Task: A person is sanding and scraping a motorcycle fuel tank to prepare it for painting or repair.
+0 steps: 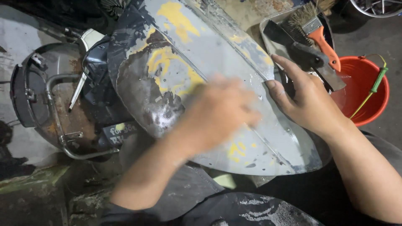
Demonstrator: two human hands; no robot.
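1. head view: a curved grey metal body panel, patched with yellow filler and bare scraped spots, lies across the person's lap and leans out over a rusty scooter frame on the far left.
2. the left hand is blurred with motion over the middle of the panel. it seems pressed flat against the surface, but i cannot tell whether the fingers are spread or folded over something such as a sanding sheet.
3. the right hand rests on the panel's right edge, fingers spread and laid along the raised crease, bracing it rather than pinching it.
4. the panel looks like thin sheet metal: stiff along its curve, likely light enough to shift with one hand, yet able to flex or rock if pushed off-centre.
5. its surface looks wet or glossy in places, so it is probably slippery. the rim and the crease seem the surest holds, though the cut edges may be sharp.
6. a tray beyond the right hand holds a paintbrush with an orange handle and a dark scraper.
7. an orange bucket with a green-sleeved handle stands just right of the tray, near the right wrist.
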